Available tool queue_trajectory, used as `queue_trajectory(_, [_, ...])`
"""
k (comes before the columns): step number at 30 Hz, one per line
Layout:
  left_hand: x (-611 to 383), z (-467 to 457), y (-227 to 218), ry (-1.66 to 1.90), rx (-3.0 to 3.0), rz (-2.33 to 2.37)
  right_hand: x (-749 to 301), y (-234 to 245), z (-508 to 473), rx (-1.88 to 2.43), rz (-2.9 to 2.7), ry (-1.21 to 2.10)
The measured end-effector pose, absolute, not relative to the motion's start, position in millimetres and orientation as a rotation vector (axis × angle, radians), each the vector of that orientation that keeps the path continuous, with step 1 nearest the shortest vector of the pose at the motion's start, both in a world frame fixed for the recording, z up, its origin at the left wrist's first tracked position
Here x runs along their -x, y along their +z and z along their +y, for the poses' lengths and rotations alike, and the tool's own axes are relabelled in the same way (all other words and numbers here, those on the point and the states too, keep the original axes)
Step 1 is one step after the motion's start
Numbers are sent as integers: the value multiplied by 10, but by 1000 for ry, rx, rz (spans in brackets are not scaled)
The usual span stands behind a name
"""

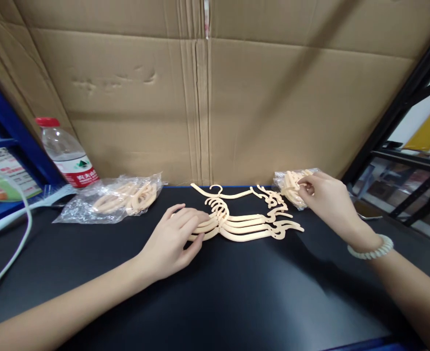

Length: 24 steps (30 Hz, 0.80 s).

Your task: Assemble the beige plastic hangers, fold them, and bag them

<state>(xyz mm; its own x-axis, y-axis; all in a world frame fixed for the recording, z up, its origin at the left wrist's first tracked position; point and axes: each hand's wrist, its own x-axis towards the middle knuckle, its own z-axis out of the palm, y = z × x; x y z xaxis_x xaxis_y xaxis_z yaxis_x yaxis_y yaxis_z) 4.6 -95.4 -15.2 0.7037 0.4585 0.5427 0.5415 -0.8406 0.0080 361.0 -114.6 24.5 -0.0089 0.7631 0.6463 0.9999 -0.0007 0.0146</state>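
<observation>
Several beige plastic hanger pieces point(246, 237) lie stacked in a row on the black table, their curved hooks bunched in the middle. My left hand point(176, 239) curls over their left ends, fingers on top and thumb on the near side. At the right, my right hand point(324, 197) pinches at a clear plastic bag point(289, 187) of small beige parts; what sits between its fingertips is hidden. Loose curved beige pieces point(282, 228) lie at the right ends of the row. One more hanger point(233, 196) lies behind the others.
Another clear bag point(86, 204) with beige parts lies at the left. Behind it stands a red-capped water bottle point(66, 151), near a white cable point(25, 214). A cardboard wall point(134, 107) closes off the back, and a black metal rack point(397, 114) stands at the right.
</observation>
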Motion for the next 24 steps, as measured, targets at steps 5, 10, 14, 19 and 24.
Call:
queue_trajectory(5, [-63, -600, -21, -663, 2757, -1113, -3535, 244, -1154, 1560, -1750, -415])
queue_trajectory(10, [-181, -11, 17, -493, 2759, -1162, -3455, 109, -1087, 1393, -1586, 329])
queue_trajectory(14, [-297, 275, -15, -382, 2776, -1121, -3407, 93, -1058, 1297, -1442, 504])
queue_trajectory(19, [-369, 321, -58, -331, 2783, -1067, -3400, 144, -1064, 1234, -1254, 622])
queue_trajectory(24, [-336, 322, -31, -365, 2762, -1107, -3439, 96, -1016, 1113, -1160, 666])
